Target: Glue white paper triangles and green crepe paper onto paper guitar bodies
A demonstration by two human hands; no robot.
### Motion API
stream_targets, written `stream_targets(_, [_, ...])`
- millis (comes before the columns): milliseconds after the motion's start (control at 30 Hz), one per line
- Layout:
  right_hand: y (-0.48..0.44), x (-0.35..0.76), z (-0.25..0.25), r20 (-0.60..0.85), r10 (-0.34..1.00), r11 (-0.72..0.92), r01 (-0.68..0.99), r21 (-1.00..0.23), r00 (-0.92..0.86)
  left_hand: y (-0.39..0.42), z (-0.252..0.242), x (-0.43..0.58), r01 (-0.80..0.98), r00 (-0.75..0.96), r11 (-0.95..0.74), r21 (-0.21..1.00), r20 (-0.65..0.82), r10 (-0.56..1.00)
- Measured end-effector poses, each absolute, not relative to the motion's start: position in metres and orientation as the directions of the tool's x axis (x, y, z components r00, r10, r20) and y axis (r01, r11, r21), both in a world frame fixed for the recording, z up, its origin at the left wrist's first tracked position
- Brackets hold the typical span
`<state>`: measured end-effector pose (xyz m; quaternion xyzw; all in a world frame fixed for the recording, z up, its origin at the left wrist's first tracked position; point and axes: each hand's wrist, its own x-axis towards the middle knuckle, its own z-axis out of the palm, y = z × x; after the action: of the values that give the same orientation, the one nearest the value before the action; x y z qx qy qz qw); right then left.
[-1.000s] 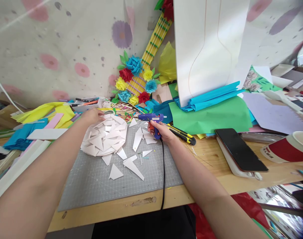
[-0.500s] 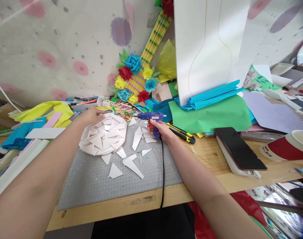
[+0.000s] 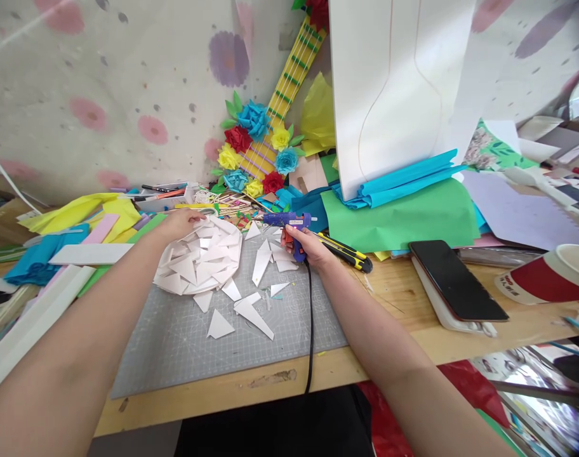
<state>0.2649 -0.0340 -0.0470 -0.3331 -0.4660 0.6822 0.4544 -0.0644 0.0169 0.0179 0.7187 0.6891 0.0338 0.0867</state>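
Right hand [image 3: 312, 247] grips one glue gun [image 3: 294, 220] — one cord [image 3: 311, 324].

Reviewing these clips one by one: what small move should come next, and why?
Probably move the glue gun left, toward the white layered disc: the right hand grips the gun with its nozzle pointing left, the left hand is at the disc's far edge, and loose white pieces lie nearby on the grey mat.
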Motion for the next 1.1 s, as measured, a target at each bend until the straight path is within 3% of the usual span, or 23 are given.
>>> stream_targets(400, [-0.035, 0.265, -0.046, -0.034, 0.94, -0.163, -0.36, -0.919, -0.339, 0.011, 0.03, -0.05, 0.998, 0.018, -0.007, 0.067, -0.166, 0.986])
stream_targets(733, [-0.027, 0.265, -0.048, -0.084, 0.959, -0.19, -0.395, -0.899, -0.27, -0.016, 0.037, -0.052, 0.954, -0.034, 0.022, 0.299, 0.036, 0.999])
stream_targets(900, [-0.02, 0.265, -0.052, -0.153, 0.964, -0.238, -0.44, -0.866, -0.219, -0.042, 0.028, -0.028, 0.942, -0.004, -0.033, 0.333, 0.109, 0.994])
stream_targets(1100, [-0.02, 0.265, -0.054, -0.157, 0.966, -0.24, -0.488, -0.839, -0.205, -0.082, 0.008, 0.051, 0.925, 0.219, -0.228, 0.303, 0.064, 0.974])
